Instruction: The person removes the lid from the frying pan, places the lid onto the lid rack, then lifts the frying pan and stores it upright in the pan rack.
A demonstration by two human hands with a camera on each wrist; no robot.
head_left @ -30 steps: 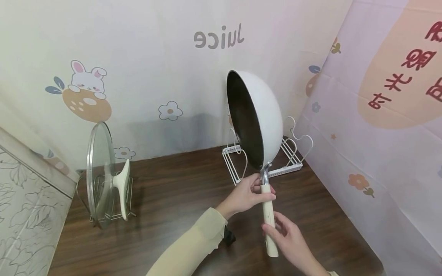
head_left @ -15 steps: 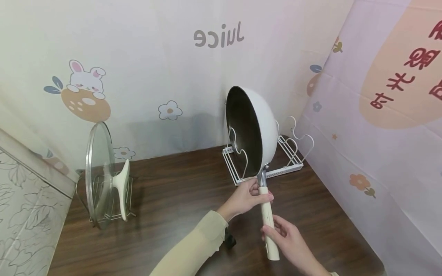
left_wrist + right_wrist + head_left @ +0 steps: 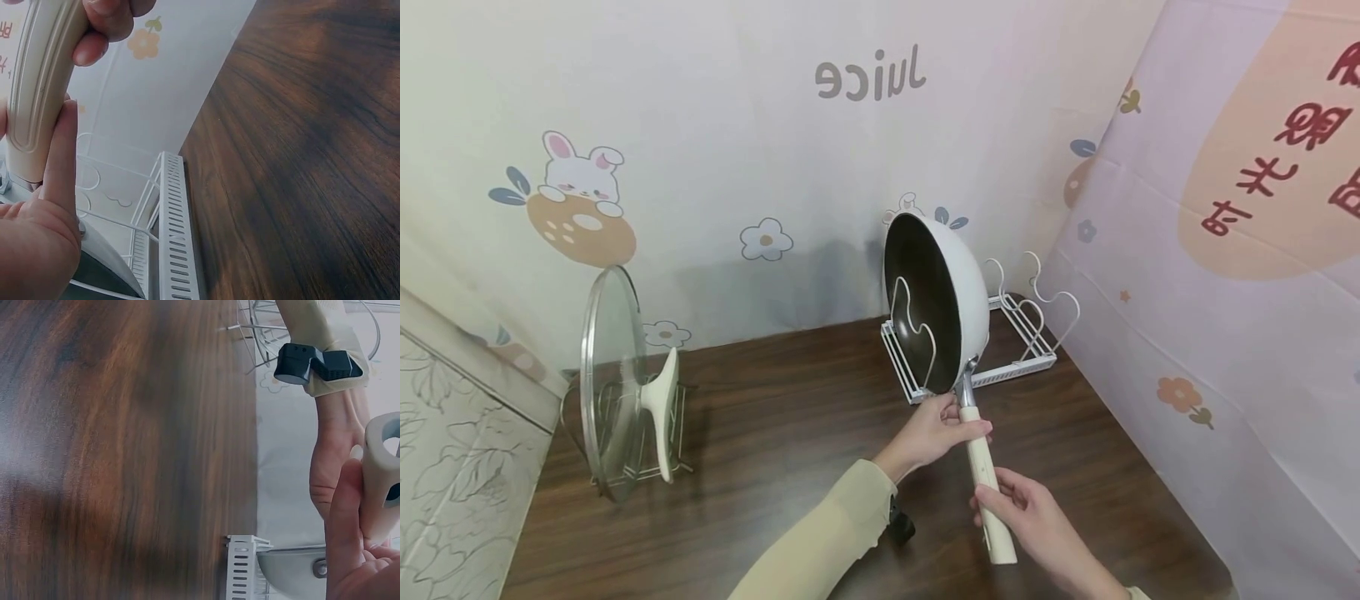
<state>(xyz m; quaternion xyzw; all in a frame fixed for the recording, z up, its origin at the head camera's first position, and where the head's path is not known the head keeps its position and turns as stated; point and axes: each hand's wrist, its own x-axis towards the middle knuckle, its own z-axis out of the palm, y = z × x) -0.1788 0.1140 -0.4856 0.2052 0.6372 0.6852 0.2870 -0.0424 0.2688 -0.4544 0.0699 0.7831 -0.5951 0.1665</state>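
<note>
A white wok (image 3: 973, 292) with a dark inside stands on its side, its lower part down among the wires of a white rack (image 3: 1015, 369). One wavy wire divider crosses in front of its dark face. My left hand (image 3: 931, 433) grips the cream handle (image 3: 983, 458) near its metal neck. Lower on the same handle, my right hand (image 3: 1026, 508) holds it between thumb and fingers. In the left wrist view the handle (image 3: 44, 81) runs between the fingers above the slotted rack bar (image 3: 175, 225). The right wrist view shows the hollow handle end (image 3: 381, 469) by the right thumb.
At the left, a glass lid (image 3: 613, 383) with a cream handle stands upright in a small wire stand (image 3: 681, 425). The brown wooden tabletop (image 3: 760, 450) meets printed wall cloths behind and at the right. More rack dividers (image 3: 1056, 312) rise right of the wok.
The wok has come down and slightly left into the rack, behind the front wire divider. The handle's free end has swung a little right. Both hands keep hold of the handle.
</note>
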